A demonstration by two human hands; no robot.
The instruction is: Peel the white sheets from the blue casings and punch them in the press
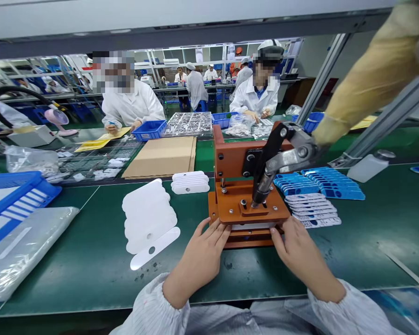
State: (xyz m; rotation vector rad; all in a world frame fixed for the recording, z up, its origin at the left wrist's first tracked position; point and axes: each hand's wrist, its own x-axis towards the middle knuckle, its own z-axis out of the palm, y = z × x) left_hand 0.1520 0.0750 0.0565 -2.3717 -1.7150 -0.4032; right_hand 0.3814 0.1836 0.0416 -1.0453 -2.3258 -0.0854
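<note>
A hand press (253,204) with orange-brown plates and a black-and-metal lever linkage stands before me. A white strip (253,226) lies in the gap between its upper and lower plates, only its front edge showing. My left hand (207,251) is open, its stretched fingertips at the strip's left end and the plate's front corner. At the right end, my right hand (298,246) has its thumb out against the strip; its other fingers rest by the plate's side, tips partly hidden. To the left lie overlapping white strips with round holes (148,214), one loose strip (155,249) nearest me.
Another white stack (190,182) lies behind, near cardboard sheets (160,156). Printed strips (312,210), blue strips (319,182) and a bottle (368,166) are right. A wrapped lever arm (373,70) slants overhead. Left are a blue basket (38,186) and plastic bag (31,246). Co-workers sit opposite.
</note>
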